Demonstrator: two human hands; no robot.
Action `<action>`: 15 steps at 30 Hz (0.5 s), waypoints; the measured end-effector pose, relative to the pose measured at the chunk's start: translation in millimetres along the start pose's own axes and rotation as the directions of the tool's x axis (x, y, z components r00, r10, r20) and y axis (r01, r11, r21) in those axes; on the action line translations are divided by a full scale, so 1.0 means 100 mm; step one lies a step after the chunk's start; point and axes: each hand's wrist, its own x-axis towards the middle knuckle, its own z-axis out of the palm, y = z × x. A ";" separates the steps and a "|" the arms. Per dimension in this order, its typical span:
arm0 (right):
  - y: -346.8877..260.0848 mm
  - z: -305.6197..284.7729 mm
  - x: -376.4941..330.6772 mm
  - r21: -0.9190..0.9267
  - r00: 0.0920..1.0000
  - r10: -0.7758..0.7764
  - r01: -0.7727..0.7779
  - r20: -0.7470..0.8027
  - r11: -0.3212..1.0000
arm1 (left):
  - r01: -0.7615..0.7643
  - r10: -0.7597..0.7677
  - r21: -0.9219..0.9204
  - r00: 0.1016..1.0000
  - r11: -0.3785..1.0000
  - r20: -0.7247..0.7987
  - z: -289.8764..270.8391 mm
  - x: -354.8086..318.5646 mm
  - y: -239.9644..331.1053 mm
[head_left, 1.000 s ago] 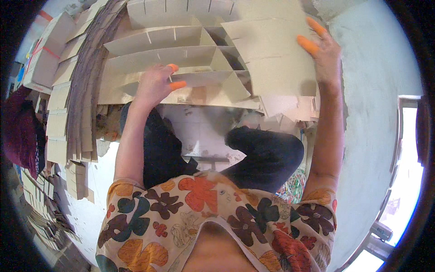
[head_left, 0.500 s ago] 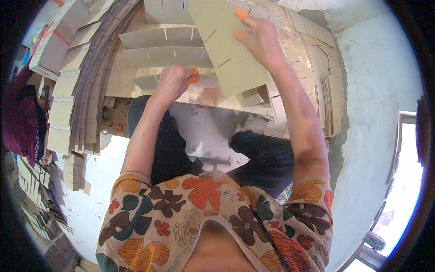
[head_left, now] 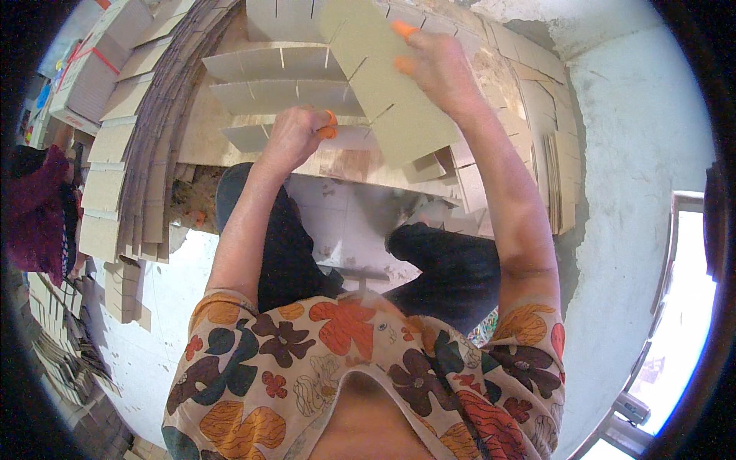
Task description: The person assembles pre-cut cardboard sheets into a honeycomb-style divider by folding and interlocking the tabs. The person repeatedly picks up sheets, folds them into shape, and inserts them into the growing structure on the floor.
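Observation:
My left hand (head_left: 297, 138) is closed on the nearest upright cardboard divider strip (head_left: 249, 138), pinching its top edge with orange-covered fingertips. Two more slotted strips, a middle one (head_left: 280, 95) and a farther one (head_left: 264, 64), stand on edge in parallel rows behind it. Over their right ends slants a wide tan slotted cardboard divider (head_left: 399, 100). My right hand (head_left: 441, 73) grips this divider by its right edge; orange covers show on the thumb and a finger. The divider's near end hangs just above the board's front edge, and its far end runs out of view.
The strips stand on a wooden board (head_left: 356, 162). Overlapping stacks of cardboard pieces (head_left: 146, 138) line the left, beside a strapped carton bundle (head_left: 92, 73). More cardboard (head_left: 563, 180) leans at right near the wall (head_left: 644, 138). Dark cloth (head_left: 38, 207) hangs far left.
The wide divider has shifted slightly right and toward me at its near end. My right hand has moved a little left; my left hand stays almost in place.

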 end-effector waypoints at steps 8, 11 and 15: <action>-0.02 0.00 0.01 -0.020 1.000 -0.027 0.027 0.010 0.999 | -0.029 0.029 -0.006 0.998 1.000 -0.049 0.08 0.01 -0.08; -0.02 0.06 -0.04 0.027 0.995 0.038 -0.041 0.095 0.999 | -0.003 0.003 0.000 0.999 1.000 -0.034 0.04 0.00 -0.05; 0.14 0.42 -0.13 -0.032 0.992 -0.026 0.030 0.124 0.999 | -0.004 0.004 -0.015 0.999 1.000 -0.035 0.06 0.00 -0.03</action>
